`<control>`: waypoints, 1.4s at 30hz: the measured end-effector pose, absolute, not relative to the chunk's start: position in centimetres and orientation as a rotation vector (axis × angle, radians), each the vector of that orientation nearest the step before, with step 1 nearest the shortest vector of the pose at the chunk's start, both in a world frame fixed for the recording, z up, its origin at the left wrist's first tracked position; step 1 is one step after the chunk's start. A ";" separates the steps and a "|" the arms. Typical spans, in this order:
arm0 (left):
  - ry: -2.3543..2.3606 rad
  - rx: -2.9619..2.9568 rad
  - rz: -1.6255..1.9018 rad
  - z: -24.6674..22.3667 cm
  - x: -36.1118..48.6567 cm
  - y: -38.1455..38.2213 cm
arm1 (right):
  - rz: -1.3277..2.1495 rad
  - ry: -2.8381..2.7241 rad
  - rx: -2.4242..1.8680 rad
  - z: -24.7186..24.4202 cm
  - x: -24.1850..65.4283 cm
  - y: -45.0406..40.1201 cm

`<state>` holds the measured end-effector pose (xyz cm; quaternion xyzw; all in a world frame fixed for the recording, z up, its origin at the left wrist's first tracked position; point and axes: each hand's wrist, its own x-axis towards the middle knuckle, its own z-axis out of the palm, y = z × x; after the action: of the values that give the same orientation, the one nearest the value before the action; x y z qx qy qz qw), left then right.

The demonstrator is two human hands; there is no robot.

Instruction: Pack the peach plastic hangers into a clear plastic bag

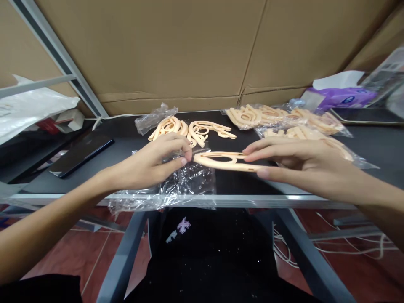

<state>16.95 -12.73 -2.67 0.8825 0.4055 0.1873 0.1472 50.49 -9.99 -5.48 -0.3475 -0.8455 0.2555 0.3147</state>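
Note:
In my right hand (pixel 303 164) a beige plastic folding hanger (pixel 229 165) is held level between thumb and fingers, just above the table's front part. Its rounded end points left, close to the fingertips of my left hand (pixel 160 160). That left hand is closed in a pinch, thumb against forefinger, at the edge of a clear plastic bag (pixel 183 181). The crinkled bag lies under the hand and droops over the table's front edge. Behind it sits a loose pile of similar beige hangers (pixel 195 130).
Bagged beige hangers (pixel 284 120) lie at the back right, near a purple tissue pack (pixel 342 97) and a dark tablet-like device (pixel 366 115). A crumpled clear wrapper (pixel 154 119) is at the back. A dark phone (pixel 82 155) lies left. Cardboard (pixel 176 54) walls the back.

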 end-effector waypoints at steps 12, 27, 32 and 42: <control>1.094 2.570 0.613 -3.4 19.9 -12.6 | 0.435 -2.326 -0.597 -8.4 42.9 -9.3; 1.122 2.604 0.664 -4.3 20.6 -12.3 | 0.356 -2.590 -0.836 -8.2 41.5 -8.2; 1.114 2.577 0.663 -4.1 20.6 -12.2 | 0.413 -2.599 -0.948 -8.2 40.3 -7.8; 1.092 2.548 0.713 -4.5 20.5 -12.6 | 0.719 -2.507 -1.102 -7.2 40.3 -8.2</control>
<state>20.48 -12.62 -4.49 0.8815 0.3778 0.2468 0.1391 40.34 -8.25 -7.17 -0.3846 -0.8748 0.2508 0.1545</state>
